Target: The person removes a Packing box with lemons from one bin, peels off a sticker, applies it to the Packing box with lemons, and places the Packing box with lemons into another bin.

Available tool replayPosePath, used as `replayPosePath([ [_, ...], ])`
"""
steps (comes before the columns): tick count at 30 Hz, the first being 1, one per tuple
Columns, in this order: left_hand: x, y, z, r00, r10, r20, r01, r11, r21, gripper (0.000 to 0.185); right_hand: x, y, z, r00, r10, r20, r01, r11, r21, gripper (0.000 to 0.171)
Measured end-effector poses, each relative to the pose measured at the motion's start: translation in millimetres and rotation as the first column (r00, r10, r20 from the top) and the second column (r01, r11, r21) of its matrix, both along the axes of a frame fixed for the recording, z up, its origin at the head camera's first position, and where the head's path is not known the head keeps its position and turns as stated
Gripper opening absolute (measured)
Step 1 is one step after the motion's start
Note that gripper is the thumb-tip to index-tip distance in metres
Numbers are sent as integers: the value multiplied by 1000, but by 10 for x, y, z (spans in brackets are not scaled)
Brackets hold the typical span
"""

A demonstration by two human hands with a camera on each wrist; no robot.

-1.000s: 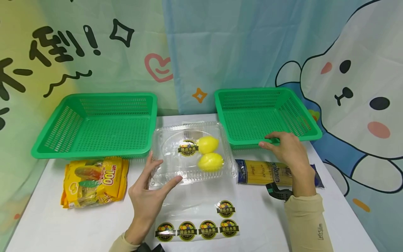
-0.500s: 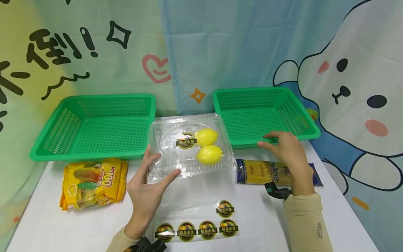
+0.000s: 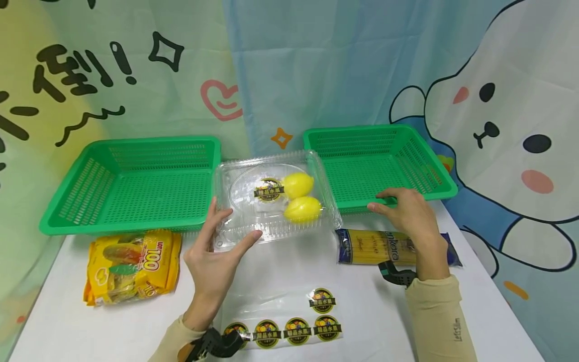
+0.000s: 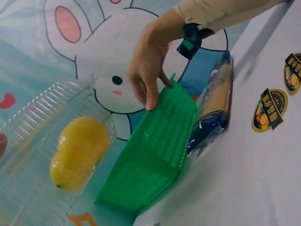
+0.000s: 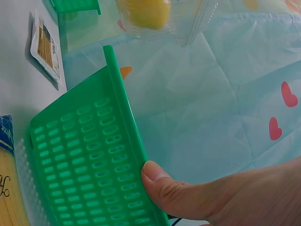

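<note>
My left hand (image 3: 212, 256) has the clear plastic box (image 3: 273, 198) by its near left corner, thumb on one side and fingers curled under the front edge, so the grip is closed on it. The box sits tilted between the two green baskets, its far edge lifted above the table (image 3: 68, 327); I cannot tell whether its near edge is touching the tabletop. Its lid is down, a round label (image 3: 269, 190) is already on it, and two lemons (image 3: 302, 197) lie inside, touching each other.

My right hand (image 3: 409, 213) rests on the front rim of the right basket (image 3: 384, 156). The right wrist view shows the thumb pressed against the slotted wall, and the fingers are draped over the rim, a light hold rather than a tight one.

As I judge it, the packing and labelling are done: fruit in, lid closed, sticker on. What is left is to set the box into a basket. Both baskets, including the left basket (image 3: 131, 181), hold nothing yet.

The count: two baskets, one box, two lemons, one label on the lid, five spare labels on the sticker sheet (image 3: 289, 322) near me, one yellow snack bag (image 3: 131, 264) at the left, and one pack of spaghetti (image 3: 375, 247) just beside my right wrist.
</note>
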State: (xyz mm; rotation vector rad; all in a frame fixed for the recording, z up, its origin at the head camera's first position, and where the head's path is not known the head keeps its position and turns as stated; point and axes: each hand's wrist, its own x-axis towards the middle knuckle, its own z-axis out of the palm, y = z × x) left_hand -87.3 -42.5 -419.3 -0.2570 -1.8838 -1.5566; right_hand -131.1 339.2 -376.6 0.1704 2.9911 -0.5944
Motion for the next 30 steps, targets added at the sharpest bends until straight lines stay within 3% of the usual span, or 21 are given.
replayPosePath([
  [10, -97, 98, 23, 999, 21, 38, -21, 1000, 5, 63, -3, -8, 17, 1000, -7, 0, 7, 1000, -1, 55],
  [20, -218, 231, 44, 998, -36, 46, 33, 998, 60, 56, 1, -28, 23, 1000, -16, 0, 16, 1000, -5, 52],
  [30, -364, 375, 89, 995, -57, 76, 55, 998, 35, 55, 7, -35, 39, 1000, -17, 4, 17, 1000, -8, 51],
])
